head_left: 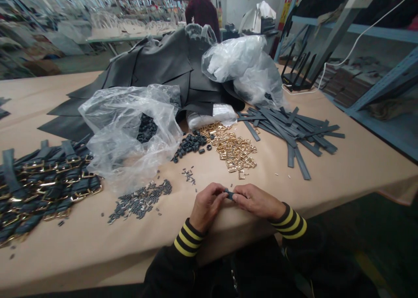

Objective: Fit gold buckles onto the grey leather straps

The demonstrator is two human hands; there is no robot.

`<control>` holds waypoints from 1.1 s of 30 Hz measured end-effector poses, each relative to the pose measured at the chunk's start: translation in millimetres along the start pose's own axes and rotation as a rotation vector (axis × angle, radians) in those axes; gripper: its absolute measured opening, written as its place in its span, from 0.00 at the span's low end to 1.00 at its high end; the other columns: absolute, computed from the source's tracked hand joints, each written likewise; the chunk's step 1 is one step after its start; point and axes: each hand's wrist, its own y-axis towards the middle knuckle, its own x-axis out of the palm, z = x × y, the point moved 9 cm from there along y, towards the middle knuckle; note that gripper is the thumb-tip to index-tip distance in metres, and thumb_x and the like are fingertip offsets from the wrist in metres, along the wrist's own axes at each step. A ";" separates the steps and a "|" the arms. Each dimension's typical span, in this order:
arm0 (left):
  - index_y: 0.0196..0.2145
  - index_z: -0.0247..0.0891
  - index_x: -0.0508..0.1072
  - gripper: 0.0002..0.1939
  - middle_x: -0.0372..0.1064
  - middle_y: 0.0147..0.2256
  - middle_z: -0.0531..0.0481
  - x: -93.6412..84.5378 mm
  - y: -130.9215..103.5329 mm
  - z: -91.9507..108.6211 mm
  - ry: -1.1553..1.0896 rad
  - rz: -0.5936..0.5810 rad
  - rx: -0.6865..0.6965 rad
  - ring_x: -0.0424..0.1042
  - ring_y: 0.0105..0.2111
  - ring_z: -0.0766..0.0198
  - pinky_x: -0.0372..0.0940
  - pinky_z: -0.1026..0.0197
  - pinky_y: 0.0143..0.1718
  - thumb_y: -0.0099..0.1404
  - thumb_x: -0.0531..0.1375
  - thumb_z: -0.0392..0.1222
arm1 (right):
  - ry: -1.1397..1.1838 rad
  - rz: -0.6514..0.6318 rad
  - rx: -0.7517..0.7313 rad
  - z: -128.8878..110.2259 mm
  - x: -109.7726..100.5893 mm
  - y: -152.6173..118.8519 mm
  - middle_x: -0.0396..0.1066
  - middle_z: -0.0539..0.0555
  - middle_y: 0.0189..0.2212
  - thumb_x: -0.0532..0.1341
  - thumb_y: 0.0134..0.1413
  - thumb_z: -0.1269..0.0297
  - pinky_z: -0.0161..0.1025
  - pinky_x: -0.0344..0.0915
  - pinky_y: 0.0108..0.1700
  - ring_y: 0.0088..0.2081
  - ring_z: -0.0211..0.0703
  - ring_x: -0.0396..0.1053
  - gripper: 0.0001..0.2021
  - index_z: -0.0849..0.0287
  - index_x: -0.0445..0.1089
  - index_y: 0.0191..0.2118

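Close to the table's front edge, both hands meet over a short dark grey strap piece. My left hand pinches its left end between thumb and fingers. Wrapped round the other end is my right hand, which hides most of the piece. Just beyond the hands lies a pile of gold buckles, with one loose buckle nearest to me. Dark strap loops are heaped left of the buckles. Many small dark and metallic pieces are scattered to the left of my left hand.
Cut grey straps lie in a loose pile at right. Buckled straps are stacked at far left. Plastic bags and large dark sheets cover the back. A router stands by the shelf; a person is beyond.
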 end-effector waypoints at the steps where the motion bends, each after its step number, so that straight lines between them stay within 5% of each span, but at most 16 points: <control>1: 0.30 0.36 0.69 0.04 0.67 0.28 0.50 0.2 0.8 -3.3 -0.060 -0.008 -0.038 0.67 0.29 0.65 0.63 0.63 0.33 0.56 0.58 0.38 | 0.010 -0.003 -0.009 -0.4 1.4 -0.2 0.58 0.46 0.16 0.51 0.54 0.66 0.31 0.50 0.22 0.19 0.32 0.54 0.11 0.61 0.60 0.22; 9: 0.25 0.33 0.65 0.08 0.66 0.24 0.54 14.1 -1.0 -28.6 -0.840 0.237 -0.403 0.66 0.24 0.72 0.62 0.68 0.27 0.51 0.62 0.38 | 0.105 0.284 0.006 -4.4 7.6 0.2 0.55 0.45 0.17 0.46 0.58 0.62 0.32 0.52 0.24 0.20 0.34 0.55 0.12 0.58 0.54 0.25; 13: 0.27 0.34 0.67 0.09 0.68 0.28 0.52 18.7 -6.3 -30.6 -0.895 0.444 -0.390 0.68 0.29 0.70 0.64 0.66 0.32 0.50 0.63 0.38 | 0.076 0.408 0.052 -0.5 7.2 -0.3 0.55 0.46 0.17 0.46 0.58 0.61 0.33 0.53 0.25 0.20 0.36 0.55 0.12 0.57 0.55 0.25; 16: 0.29 0.34 0.68 0.10 0.69 0.29 0.52 22.9 -7.9 -26.9 -0.880 0.483 -0.382 0.69 0.29 0.70 0.64 0.66 0.32 0.49 0.64 0.38 | 0.063 0.469 0.068 5.0 5.1 -1.4 0.56 0.47 0.18 0.46 0.58 0.60 0.33 0.54 0.26 0.21 0.37 0.57 0.12 0.57 0.55 0.25; 21: 0.32 0.34 0.68 0.11 0.68 0.28 0.54 31.9 -5.1 -18.8 -0.933 0.309 -0.451 0.68 0.27 0.72 0.63 0.69 0.30 0.49 0.64 0.36 | 0.074 0.471 0.047 7.0 3.2 -3.5 0.56 0.47 0.18 0.45 0.58 0.59 0.33 0.54 0.25 0.20 0.37 0.58 0.13 0.57 0.54 0.25; 26: 0.27 0.34 0.67 0.07 0.65 0.23 0.55 32.9 -3.7 -12.1 -0.702 0.037 -0.451 0.65 0.23 0.72 0.63 0.67 0.28 0.51 0.63 0.38 | 0.189 0.413 0.081 12.9 2.4 -3.3 0.60 0.46 0.18 0.43 0.59 0.56 0.33 0.57 0.25 0.21 0.37 0.62 0.12 0.58 0.55 0.40; 33: 0.26 0.32 0.67 0.09 0.65 0.22 0.52 40.7 -6.4 -6.2 -0.476 -0.236 -0.375 0.63 0.21 0.70 0.59 0.67 0.23 0.56 0.57 0.42 | 0.051 0.279 0.036 10.0 3.8 -4.6 0.63 0.48 0.19 0.46 0.59 0.58 0.33 0.57 0.26 0.22 0.35 0.62 0.11 0.58 0.56 0.30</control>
